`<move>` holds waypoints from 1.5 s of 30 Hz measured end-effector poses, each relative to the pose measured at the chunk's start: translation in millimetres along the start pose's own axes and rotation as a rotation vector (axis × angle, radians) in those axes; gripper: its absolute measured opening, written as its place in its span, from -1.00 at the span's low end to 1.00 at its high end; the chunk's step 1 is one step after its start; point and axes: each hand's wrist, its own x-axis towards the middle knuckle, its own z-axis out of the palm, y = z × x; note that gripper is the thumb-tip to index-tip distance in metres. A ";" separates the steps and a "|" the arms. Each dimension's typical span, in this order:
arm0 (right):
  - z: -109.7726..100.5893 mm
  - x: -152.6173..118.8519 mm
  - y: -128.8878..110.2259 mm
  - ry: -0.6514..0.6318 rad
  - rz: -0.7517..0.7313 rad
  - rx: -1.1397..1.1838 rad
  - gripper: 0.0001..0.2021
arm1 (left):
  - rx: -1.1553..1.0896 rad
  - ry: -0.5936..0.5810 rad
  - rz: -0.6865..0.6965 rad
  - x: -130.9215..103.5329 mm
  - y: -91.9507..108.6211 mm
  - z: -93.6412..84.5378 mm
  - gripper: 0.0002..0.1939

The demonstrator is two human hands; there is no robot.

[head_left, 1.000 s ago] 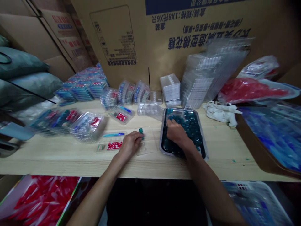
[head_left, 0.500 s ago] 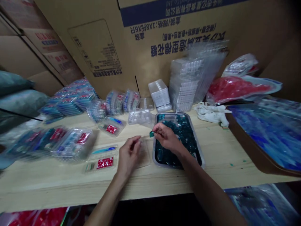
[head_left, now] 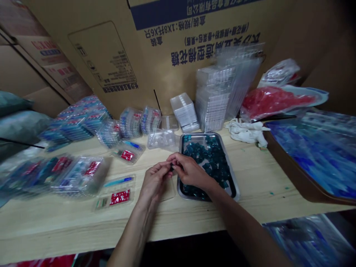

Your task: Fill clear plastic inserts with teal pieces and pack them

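Observation:
My left hand and my right hand meet at the fingertips, both closed in a pinch. Between them is a small dark green piece, mostly hidden by the fingers. Under my hands lies a clear plastic tray, partly covered. Just right of it stands a metal tray of many loose dark green pieces; my right wrist is over its near left part. To the left is a clear tray bearing a blue pen-like stick and a red patterned packet.
Filled clear packs stand in rows at left. Behind are stacked clear trays and a large cardboard box. White gloves, a bag of red items and a brown bin of blue items are at right.
My right hand has moved left from the metal tray with the green piece and met my left hand. My left fingers have closed at it. The view has shifted slightly.

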 end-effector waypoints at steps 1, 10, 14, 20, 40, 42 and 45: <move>0.5 -0.1 0.8 -0.008 0.009 0.031 -0.73 | -0.037 0.010 -0.028 -0.9 0.2 -1.1 -0.71; 5.6 -1.5 11.7 0.062 0.030 -0.019 -0.73 | -0.161 0.021 -0.079 -9.6 -7.0 -3.4 -0.79; 4.2 -1.5 10.2 0.029 0.047 0.082 -0.80 | -0.158 0.030 -0.067 -12.5 -1.1 -3.3 -0.76; -1.2 -4.5 13.7 -0.012 0.053 -0.132 -0.88 | -0.098 0.084 -0.032 -19.3 10.9 -23.7 -0.71; -6.8 -14.5 9.3 -0.303 0.474 -1.014 -0.75 | 1.078 -0.030 0.812 -34.6 -45.0 -97.6 -0.84; -6.7 -13.8 8.7 -0.299 0.487 -1.014 -0.76 | 1.126 0.004 0.852 -31.4 -45.2 -99.2 -0.82; -7.2 -12.5 8.2 -0.268 0.476 -0.983 -0.73 | 1.195 0.004 0.845 -21.5 -41.9 -99.3 -0.82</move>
